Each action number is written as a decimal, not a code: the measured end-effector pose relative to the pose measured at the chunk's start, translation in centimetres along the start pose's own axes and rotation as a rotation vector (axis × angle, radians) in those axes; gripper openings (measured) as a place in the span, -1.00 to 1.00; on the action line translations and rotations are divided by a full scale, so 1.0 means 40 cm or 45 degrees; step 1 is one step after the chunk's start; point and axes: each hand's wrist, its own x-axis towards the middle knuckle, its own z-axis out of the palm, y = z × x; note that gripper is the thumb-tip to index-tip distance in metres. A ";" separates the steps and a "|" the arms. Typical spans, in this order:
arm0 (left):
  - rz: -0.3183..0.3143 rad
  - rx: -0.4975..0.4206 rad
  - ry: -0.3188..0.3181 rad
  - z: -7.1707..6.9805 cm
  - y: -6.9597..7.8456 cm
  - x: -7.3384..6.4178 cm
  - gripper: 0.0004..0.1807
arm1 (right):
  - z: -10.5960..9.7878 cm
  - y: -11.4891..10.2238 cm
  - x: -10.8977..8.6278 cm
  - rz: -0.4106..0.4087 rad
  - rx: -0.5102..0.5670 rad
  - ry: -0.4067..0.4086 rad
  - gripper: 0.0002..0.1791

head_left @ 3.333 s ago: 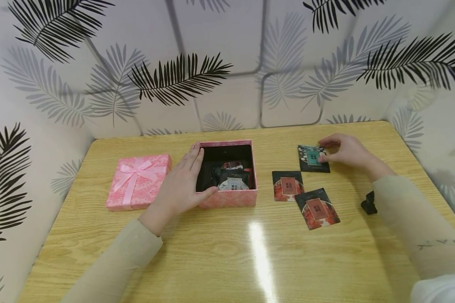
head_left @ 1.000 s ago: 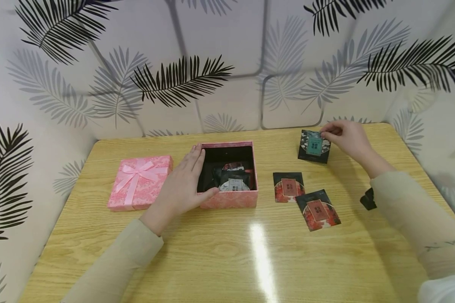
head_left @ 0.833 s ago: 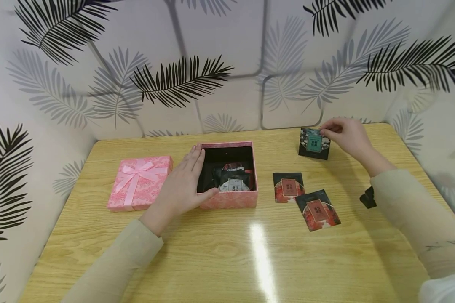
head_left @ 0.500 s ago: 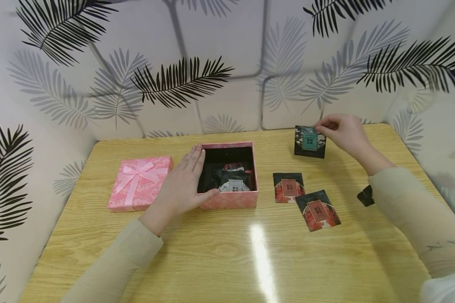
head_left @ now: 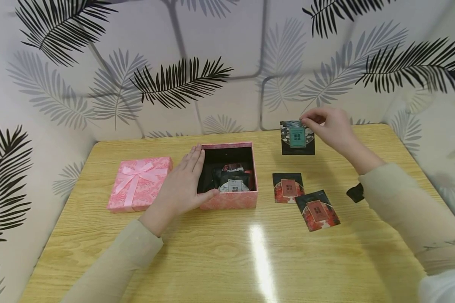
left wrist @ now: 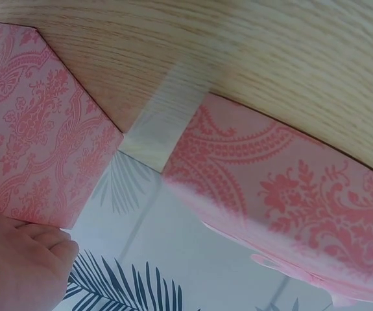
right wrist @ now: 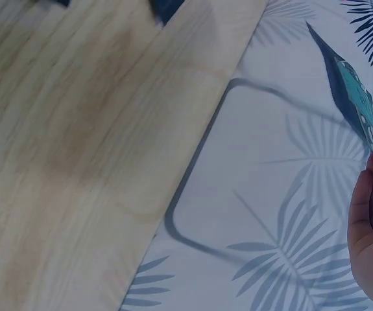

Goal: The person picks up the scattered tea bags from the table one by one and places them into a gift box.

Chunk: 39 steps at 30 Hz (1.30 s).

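My right hand [head_left: 331, 128] pinches a black sachet with a teal label [head_left: 297, 138] by its upper right corner, raised off the table. In the right wrist view the same sachet [right wrist: 355, 97] shows nearly edge-on above the fingers. My left hand [head_left: 182, 181] rests with straight fingers along the left rim of an open pink box [head_left: 229, 200]. Inside the box lie several dark sachets [head_left: 234, 182], partly overlapping. The left wrist view shows the box's patterned side wall [left wrist: 37, 129] beside the left hand [left wrist: 21, 265].
Left of the box lies its pink lid [head_left: 140, 183] with a ribbon bow. Two black-and-red sachets [head_left: 289, 188] lie right of the box, the nearer one [head_left: 318, 211] slanted. A small black object [head_left: 355, 193] is partly hidden by my right sleeve. A leaf-patterned wall stands behind the table.
My right hand has lifted the teal-label sachet off the table and carried it leftward, towards the box. The left hand stays at the box rim.
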 end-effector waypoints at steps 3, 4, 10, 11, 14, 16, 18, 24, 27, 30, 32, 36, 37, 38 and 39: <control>0.000 -0.002 0.002 0.001 0.000 0.000 0.22 | 0.006 -0.020 0.006 -0.029 0.020 0.019 -0.82; 0.001 -0.001 0.002 0.000 0.000 0.000 0.22 | 0.009 -0.026 0.009 -0.034 0.026 0.023 -0.82; 0.007 -0.001 0.009 0.000 -0.001 -0.001 0.21 | 0.027 -0.065 0.026 -0.065 0.088 0.033 -0.83; 0.007 -0.001 0.009 0.000 -0.001 -0.001 0.21 | 0.030 -0.072 0.028 -0.071 0.107 0.031 -0.83; 0.008 -0.002 0.007 0.000 -0.001 -0.001 0.21 | 0.040 -0.095 0.032 -0.083 0.141 0.025 -0.83; 0.007 -0.001 0.005 0.000 0.000 -0.001 0.21 | 0.046 -0.112 0.034 -0.098 0.176 0.014 -0.83; 0.006 0.000 0.005 0.000 0.000 -0.001 0.21 | 0.052 -0.129 0.035 -0.110 0.196 0.007 -0.83; -0.001 -0.002 0.004 0.000 0.000 0.001 0.21 | 0.081 -0.173 0.038 -0.154 0.262 -0.012 -0.83; 0.001 -0.009 0.004 0.000 0.000 0.002 0.20 | 0.101 -0.187 0.039 -0.164 0.287 -0.024 -0.84; 0.002 -0.010 0.005 0.000 0.000 0.001 0.20 | 0.117 -0.201 0.038 -0.163 0.303 -0.044 -0.84; 0.003 -0.010 0.007 0.001 0.000 0.001 0.20 | 0.128 -0.210 0.036 -0.160 0.321 -0.053 -0.84; 0.006 -0.009 0.015 0.002 -0.001 0.001 0.20 | 0.150 -0.223 0.035 -0.162 0.379 -0.070 -0.85; 0.007 -0.011 0.018 0.002 -0.001 0.001 0.20 | 0.155 -0.226 0.035 -0.162 0.397 -0.077 -0.85; 0.007 -0.013 0.019 0.002 -0.001 0.001 0.20 | 0.160 -0.229 0.034 -0.163 0.413 -0.083 -0.86; 0.007 -0.013 0.020 0.002 -0.001 0.001 0.20 | 0.165 -0.232 0.033 -0.165 0.427 -0.091 -0.86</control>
